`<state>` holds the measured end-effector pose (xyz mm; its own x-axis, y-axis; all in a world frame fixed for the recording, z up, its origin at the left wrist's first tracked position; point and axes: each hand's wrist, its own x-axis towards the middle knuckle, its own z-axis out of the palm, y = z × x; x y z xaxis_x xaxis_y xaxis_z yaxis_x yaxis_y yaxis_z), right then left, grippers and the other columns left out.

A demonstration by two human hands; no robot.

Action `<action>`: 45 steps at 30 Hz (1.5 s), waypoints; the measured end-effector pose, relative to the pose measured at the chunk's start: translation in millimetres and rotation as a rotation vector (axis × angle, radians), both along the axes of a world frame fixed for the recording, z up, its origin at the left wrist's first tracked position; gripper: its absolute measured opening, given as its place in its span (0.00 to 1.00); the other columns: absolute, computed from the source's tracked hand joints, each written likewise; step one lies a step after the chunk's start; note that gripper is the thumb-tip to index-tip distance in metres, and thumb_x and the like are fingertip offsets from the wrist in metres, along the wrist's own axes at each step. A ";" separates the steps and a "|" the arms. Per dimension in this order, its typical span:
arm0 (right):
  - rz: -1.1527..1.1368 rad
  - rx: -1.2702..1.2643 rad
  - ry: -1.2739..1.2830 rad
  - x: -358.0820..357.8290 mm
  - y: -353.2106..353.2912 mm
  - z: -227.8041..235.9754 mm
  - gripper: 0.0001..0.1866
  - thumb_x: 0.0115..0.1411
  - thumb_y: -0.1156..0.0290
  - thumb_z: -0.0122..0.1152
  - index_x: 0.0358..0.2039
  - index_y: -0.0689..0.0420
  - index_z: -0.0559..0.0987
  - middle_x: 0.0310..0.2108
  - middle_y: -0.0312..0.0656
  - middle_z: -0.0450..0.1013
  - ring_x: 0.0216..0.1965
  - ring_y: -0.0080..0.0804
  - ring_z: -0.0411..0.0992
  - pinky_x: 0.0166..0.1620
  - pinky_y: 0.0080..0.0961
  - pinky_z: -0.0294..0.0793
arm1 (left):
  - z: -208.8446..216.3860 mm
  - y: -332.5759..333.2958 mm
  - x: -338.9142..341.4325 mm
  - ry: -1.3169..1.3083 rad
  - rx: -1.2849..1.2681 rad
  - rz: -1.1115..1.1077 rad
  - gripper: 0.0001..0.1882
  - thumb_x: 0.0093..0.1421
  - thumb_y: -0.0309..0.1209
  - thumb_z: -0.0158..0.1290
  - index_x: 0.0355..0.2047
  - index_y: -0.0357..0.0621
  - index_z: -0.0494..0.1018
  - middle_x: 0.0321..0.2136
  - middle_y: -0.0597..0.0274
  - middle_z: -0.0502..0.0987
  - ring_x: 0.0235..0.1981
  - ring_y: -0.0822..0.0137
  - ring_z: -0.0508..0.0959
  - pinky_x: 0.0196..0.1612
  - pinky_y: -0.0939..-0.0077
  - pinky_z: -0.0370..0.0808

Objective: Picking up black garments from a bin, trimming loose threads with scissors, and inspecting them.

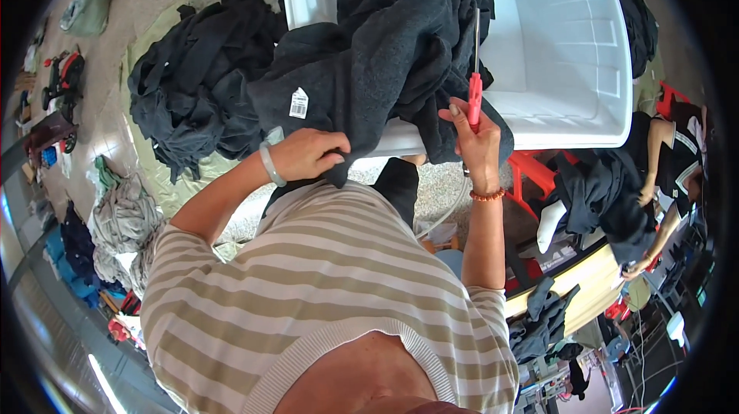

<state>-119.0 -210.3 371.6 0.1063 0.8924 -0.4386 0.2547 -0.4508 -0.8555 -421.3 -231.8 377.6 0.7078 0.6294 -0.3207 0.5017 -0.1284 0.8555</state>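
A dark fleece-like garment point(392, 68) is draped over the near rim of a white plastic bin point(570, 118), with part of it inside. My left hand point(308, 154) pinches a corner of that garment close to my body. A white barcode label point(299, 103) lies on the cloth just beyond these fingers. My right hand point(477, 145), at the bin's near edge, is closed around a red-handled tool point(476, 98) with a long thin metal shaft pointing away from me. Whether it is a pair of scissors seen edge-on, I cannot tell.
Left of the bin, a heap of dark garments point(208, 75) lies on a greenish sheet point(138, 137). Grey cloth point(127, 218) is piled farther left. On the right, a co-worker point(677, 152) handles dark clothing by a yellowish table point(573, 291). A red stool point(531, 175) stands under the bin's right side.
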 end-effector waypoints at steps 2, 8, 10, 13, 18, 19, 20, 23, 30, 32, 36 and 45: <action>-0.017 -0.011 0.004 0.8 -3.1 -7.2 0.18 0.61 0.62 0.59 0.45 0.64 0.78 0.30 0.41 0.80 0.12 0.13 0.61 0.16 0.13 0.60 | 7.5 4.1 -3.8 0.046 -0.078 0.025 0.07 0.58 0.27 0.52 0.37 0.42 0.70 0.27 0.53 0.76 0.29 0.53 0.77 0.32 0.65 0.72; -0.079 -0.037 0.009 4.6 15.3 -26.2 0.21 0.61 0.63 0.59 0.48 0.66 0.75 0.32 0.43 0.80 0.12 0.13 0.60 0.16 0.13 0.59 | 20.0 60.3 -46.1 0.002 0.517 0.615 0.06 0.59 0.28 0.54 0.35 0.41 0.73 0.28 0.61 0.76 0.29 0.71 0.75 0.34 0.76 0.72; -0.101 -0.050 0.084 7.7 21.1 -23.3 0.22 0.61 0.62 0.59 0.49 0.67 0.75 0.33 0.43 0.80 0.12 0.13 0.60 0.16 0.13 0.59 | 18.2 108.8 -105.4 0.017 0.685 1.118 0.07 0.58 0.28 0.56 0.37 0.41 0.74 0.32 0.64 0.76 0.32 0.71 0.75 0.34 0.78 0.72; -0.125 -0.036 0.095 11.1 19.8 -26.1 0.23 0.61 0.62 0.59 0.50 0.67 0.74 0.32 0.43 0.80 0.12 0.14 0.60 0.16 0.13 0.58 | 36.5 129.4 -100.1 -0.034 0.992 1.065 0.10 0.57 0.29 0.57 0.39 0.41 0.74 0.35 0.64 0.75 0.33 0.70 0.74 0.35 0.78 0.72; -0.187 -0.082 0.150 19.4 -0.5 -33.7 0.22 0.61 0.63 0.59 0.50 0.66 0.74 0.32 0.43 0.80 0.12 0.13 0.60 0.16 0.13 0.58 | 5.3 69.2 59.7 -0.110 0.227 0.504 0.19 0.52 0.34 0.62 0.42 0.41 0.72 0.36 0.57 0.74 0.34 0.66 0.75 0.39 0.73 0.73; -0.198 -0.095 0.170 19.9 -5.5 -34.1 0.22 0.61 0.64 0.59 0.50 0.66 0.74 0.32 0.43 0.80 0.12 0.13 0.60 0.16 0.13 0.58 | -19.3 63.8 84.1 -0.065 0.345 0.380 0.26 0.50 0.38 0.64 0.46 0.40 0.70 0.39 0.52 0.72 0.38 0.59 0.75 0.42 0.66 0.73; -0.200 -0.092 0.176 19.0 -9.8 -32.1 0.22 0.61 0.64 0.59 0.50 0.66 0.74 0.32 0.43 0.80 0.12 0.13 0.60 0.16 0.13 0.58 | -46.1 58.6 106.3 0.048 0.517 0.399 0.28 0.49 0.39 0.64 0.47 0.39 0.68 0.40 0.49 0.71 0.40 0.55 0.74 0.43 0.63 0.73; -0.197 -0.087 0.144 25.5 -23.4 -24.3 0.21 0.61 0.65 0.58 0.50 0.66 0.74 0.31 0.44 0.80 0.12 0.12 0.59 0.16 0.12 0.57 | -93.1 64.5 125.2 0.240 0.706 0.425 0.32 0.48 0.40 0.64 0.49 0.38 0.66 0.40 0.46 0.72 0.41 0.50 0.74 0.44 0.58 0.72; -0.178 -0.054 0.190 39.2 -51.3 -12.8 0.21 0.62 0.64 0.58 0.50 0.65 0.74 0.30 0.42 0.80 0.12 0.10 0.58 0.16 0.10 0.56 | -51.4 126.3 89.7 -0.266 -0.349 0.658 0.26 0.58 0.46 0.56 0.38 0.29 0.75 0.37 0.55 0.80 0.38 0.62 0.78 0.44 0.71 0.72; -0.157 -0.034 0.219 35.8 -50.5 -6.8 0.21 0.62 0.64 0.58 0.50 0.65 0.74 0.30 0.41 0.80 0.12 0.11 0.58 0.16 0.10 0.56 | 7.0 151.7 91.4 -0.581 -0.627 0.656 0.23 0.60 0.43 0.56 0.42 0.31 0.74 0.43 0.57 0.77 0.40 0.69 0.77 0.48 0.77 0.71; -0.066 0.047 0.189 25.2 -45.2 -3.5 0.21 0.62 0.63 0.58 0.50 0.64 0.74 0.29 0.39 0.79 0.13 0.11 0.59 0.17 0.11 0.58 | 39.2 196.7 88.9 -0.828 -0.505 0.587 0.22 0.63 0.41 0.51 0.50 0.35 0.70 0.42 0.51 0.78 0.46 0.57 0.77 0.50 0.60 0.75; 0.094 0.246 -0.661 13.4 -89.0 -12.7 0.13 0.61 0.66 0.56 0.37 0.63 0.69 0.34 0.58 0.66 0.29 0.58 0.69 0.33 0.47 0.71 | -115.0 119.4 51.3 -0.079 -0.584 0.486 0.22 0.53 0.39 0.62 0.44 0.37 0.73 0.33 0.65 0.75 0.31 0.75 0.71 0.32 0.80 0.68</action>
<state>-105.7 -299.2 358.8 0.1978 0.9758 -0.0930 0.7841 -0.2145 -0.5824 -370.0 -112.4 262.7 0.4291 0.6198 -0.6571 0.3204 0.5757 0.7523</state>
